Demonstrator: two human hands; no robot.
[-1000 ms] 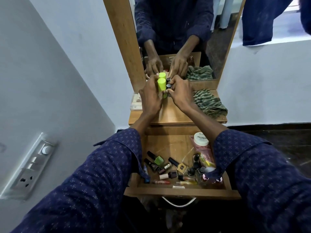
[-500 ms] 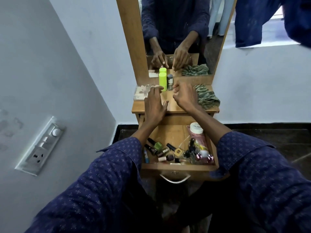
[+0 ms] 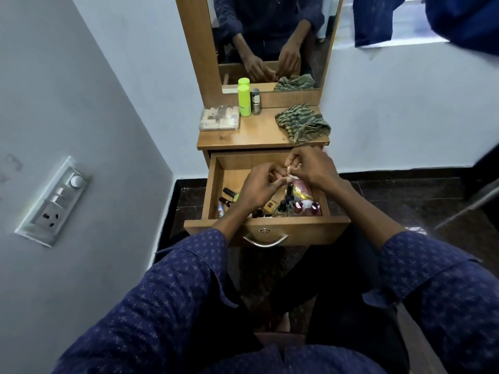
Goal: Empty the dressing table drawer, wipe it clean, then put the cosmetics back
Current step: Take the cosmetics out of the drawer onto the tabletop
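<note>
The wooden drawer (image 3: 213, 184) of the dressing table stands pulled open. Several small cosmetics (image 3: 280, 207), mostly nail polish bottles, lie along its front. A pink packet (image 3: 303, 190) lies at the drawer's right side. My right hand (image 3: 313, 168) hovers over it with fingers pinched on its pale top end. My left hand (image 3: 256, 186) is beside it, its fingertips closed on the same pale end. On the tabletop (image 3: 243, 137) stand a lime green bottle (image 3: 244, 101) and a small grey bottle (image 3: 255, 102), next to a clear box (image 3: 220, 118) of cosmetics.
A striped green cloth (image 3: 302, 122) lies crumpled on the tabletop's right side. The mirror (image 3: 270, 36) rises behind the bottles. A wall with a switch panel (image 3: 54, 201) is close on the left. The drawer's metal handle (image 3: 266, 238) faces my knees, above a dark floor.
Both hands let go of the green and grey bottles at the mirror, drew back off the tabletop and came down over the drawer's right side. The view pulled back.
</note>
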